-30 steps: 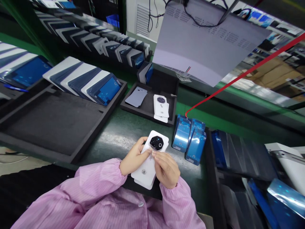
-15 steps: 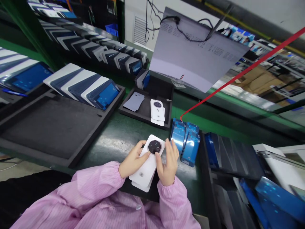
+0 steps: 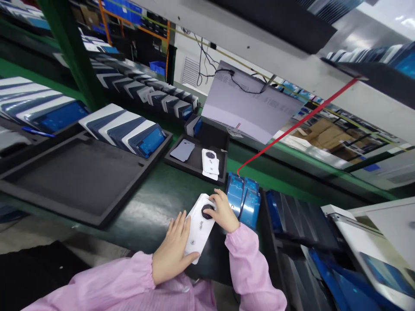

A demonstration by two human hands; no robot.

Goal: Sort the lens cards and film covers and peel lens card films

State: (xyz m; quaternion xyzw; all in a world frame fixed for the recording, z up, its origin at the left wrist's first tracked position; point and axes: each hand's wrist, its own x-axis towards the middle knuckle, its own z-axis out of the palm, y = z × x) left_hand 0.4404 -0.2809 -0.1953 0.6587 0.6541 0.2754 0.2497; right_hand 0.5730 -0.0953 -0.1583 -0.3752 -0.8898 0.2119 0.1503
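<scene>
White, flat, rounded-corner panel [image 3: 197,234] with black round camera patch [image 3: 207,211]; small grey printed marks, too small to read. Held over glossy dark-green bench [image 3: 147,205], near shiny blue film-covered rectangles [image 3: 251,206]. Left hand [image 3: 173,248] gripping panel: fingers along left edge, thumb at bottom end. Right hand [image 3: 223,211] gripping top end, thumb on patch. Beyond: black matte tray [image 3: 196,163] bearing smooth grey cards [image 3: 182,150], white cards [image 3: 211,166].

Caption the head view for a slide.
Left hand and right hand hold a white rectangular panel near shiny blue rectangular pieces.
</scene>
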